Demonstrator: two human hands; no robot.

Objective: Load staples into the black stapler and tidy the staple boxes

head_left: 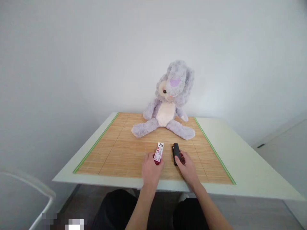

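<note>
My left hand is closed around the near end of a small white and red box, which has a printed label and a picture on its top. To its right, my right hand grips a black stapler from the side, thumb on top. Both things are low over or on the bamboo mat, a short gap between them. Behind them sits a grey-lilac plush rabbit, legs spread, one long ear hanging over its face.
The mat has green edges and lies on a white table against a pale wall. A curved white metal bar stands at the lower left. My knees are below the table's front edge.
</note>
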